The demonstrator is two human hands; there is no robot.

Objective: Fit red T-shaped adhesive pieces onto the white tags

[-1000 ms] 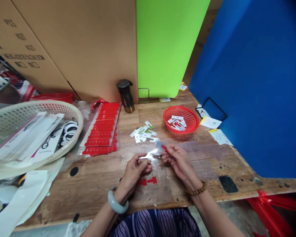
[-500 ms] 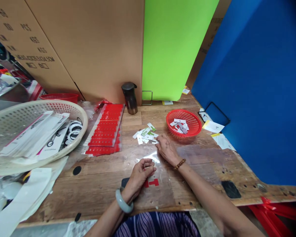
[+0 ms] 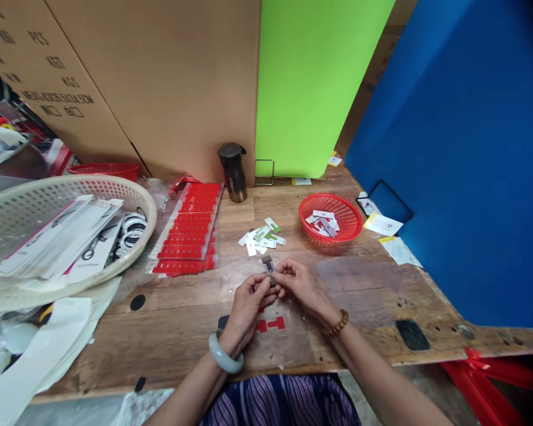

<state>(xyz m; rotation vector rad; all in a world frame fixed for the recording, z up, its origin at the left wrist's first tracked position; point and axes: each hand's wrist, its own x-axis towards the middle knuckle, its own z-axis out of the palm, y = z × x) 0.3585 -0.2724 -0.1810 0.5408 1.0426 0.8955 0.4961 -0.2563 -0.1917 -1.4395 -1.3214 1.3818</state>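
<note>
Above the table's front part, my two hands meet at a small grey slotted card (image 3: 267,264) that stands up from the fingertips. My right hand (image 3: 301,285) pinches it from the right side. My left hand (image 3: 247,305) has its thumb and fingers closed at the card's lower end. Under and beside my left hand lie red T-shaped pieces (image 3: 276,323), partly covered by the hand. Just beyond the hands is a loose pile of white and green slotted cards (image 3: 262,235). A red basket (image 3: 353,219) to the right holds more small cards.
Flat bags with rows of red pieces (image 3: 190,222) lie left of the pile. A large cream basket (image 3: 148,207) with printed cards and black-and-white rings stands at far left. A dark tumbler (image 3: 234,174) stands at the back, before cardboard, green and blue panels (image 3: 462,165).
My right hand has come back from the card pile to my left hand, bringing the grey card. My left hand has shifted slightly and now meets it.
</note>
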